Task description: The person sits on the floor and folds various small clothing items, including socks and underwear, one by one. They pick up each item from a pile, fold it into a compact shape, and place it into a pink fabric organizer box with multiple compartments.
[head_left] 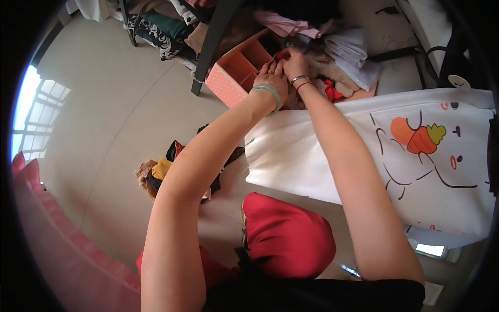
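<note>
A pink storage box (pixel 227 92) with white dots and several compartments stands at the upper middle. My left hand (pixel 272 84) lies over its right part, fingers stretched down toward a compartment, with a ring and a green bangle showing. Right beside it, my right hand (pixel 296 64) is closed with bent fingers at a small red cloth (pixel 283 54) at the box's edge. The fingertips of both hands are partly hidden inside the box. Another piece of red cloth (pixel 331 90) lies to the right of my right wrist, among beige and white fabric.
Folded white cloth (pixel 347 51) and a pink garment (pixel 291 24) lie behind the hands. A dark rack leg (pixel 210 49) stands behind the box. White fabric with a carrot print (pixel 423 140) spreads at the right. Crumpled clothes (pixel 158 171) lie on the floor at left.
</note>
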Tool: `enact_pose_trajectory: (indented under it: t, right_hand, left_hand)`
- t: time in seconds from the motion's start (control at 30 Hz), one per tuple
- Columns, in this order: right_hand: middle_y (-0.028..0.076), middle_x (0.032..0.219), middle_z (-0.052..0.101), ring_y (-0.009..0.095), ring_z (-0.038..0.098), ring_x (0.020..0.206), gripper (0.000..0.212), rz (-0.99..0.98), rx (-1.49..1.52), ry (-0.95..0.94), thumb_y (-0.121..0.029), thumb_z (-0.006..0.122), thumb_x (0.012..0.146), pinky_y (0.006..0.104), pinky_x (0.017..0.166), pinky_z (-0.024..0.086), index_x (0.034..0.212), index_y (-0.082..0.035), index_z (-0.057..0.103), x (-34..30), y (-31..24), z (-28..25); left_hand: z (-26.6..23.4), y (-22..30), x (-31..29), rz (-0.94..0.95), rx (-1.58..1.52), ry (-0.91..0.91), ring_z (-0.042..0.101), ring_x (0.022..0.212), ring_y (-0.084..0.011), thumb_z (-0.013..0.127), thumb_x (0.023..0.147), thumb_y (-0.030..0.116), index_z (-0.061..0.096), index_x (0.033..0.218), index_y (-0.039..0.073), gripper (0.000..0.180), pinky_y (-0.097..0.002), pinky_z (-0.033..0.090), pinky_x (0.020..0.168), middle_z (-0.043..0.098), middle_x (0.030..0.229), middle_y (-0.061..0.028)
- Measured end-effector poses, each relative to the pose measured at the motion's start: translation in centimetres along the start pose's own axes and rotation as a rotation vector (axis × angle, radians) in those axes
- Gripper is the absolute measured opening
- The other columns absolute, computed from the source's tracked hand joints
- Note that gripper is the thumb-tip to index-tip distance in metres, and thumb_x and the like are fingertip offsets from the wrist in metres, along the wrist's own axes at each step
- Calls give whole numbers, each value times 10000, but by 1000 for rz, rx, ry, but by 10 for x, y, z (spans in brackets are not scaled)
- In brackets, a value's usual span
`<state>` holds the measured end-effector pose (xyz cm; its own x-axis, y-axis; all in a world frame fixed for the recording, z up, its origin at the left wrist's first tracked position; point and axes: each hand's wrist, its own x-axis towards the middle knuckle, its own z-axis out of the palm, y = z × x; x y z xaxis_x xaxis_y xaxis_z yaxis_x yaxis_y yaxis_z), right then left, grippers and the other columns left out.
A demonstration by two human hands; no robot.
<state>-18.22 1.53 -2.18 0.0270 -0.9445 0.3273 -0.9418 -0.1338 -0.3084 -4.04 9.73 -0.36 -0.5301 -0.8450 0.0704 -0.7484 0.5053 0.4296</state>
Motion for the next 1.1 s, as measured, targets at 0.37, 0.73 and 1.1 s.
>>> enact_pose_trajectory:
  t: [0.37, 0.73, 1.1]
  right_hand:
    - [84, 922, 695, 277, 657, 892, 233, 258, 44, 55, -118, 563, 726, 370, 764, 524, 912, -146, 700, -2, 6, -40]
    - [145, 966, 672, 271, 651, 848, 402, 812, -514, -328, -388, 679, 753, 376, 733, 530, 946, -36, 686, -2, 76, -115]
    - [118, 886, 685, 255, 653, 708, 229, 848, -507, -188, -249, 693, 792, 432, 568, 536, 913, -55, 690, -19, 107, -103]
  left_hand:
    - [-2, 9, -6, 25, -5, -124, 192, 1425, -264, 466, 911, 285, 289, 1452, 83, 604, -453, 138, 1147, 212, 1534, -134]
    - [12, 79, -19, 294, -57, -260, 205, 1420, -240, 403, 927, 265, 286, 1460, 211, 548, -425, 153, 1152, 270, 1517, -63]
    - [15, 91, -25, 313, -128, -197, 256, 1400, -279, 417, 921, 268, 353, 1430, 191, 519, -437, 198, 1135, 269, 1515, -113]
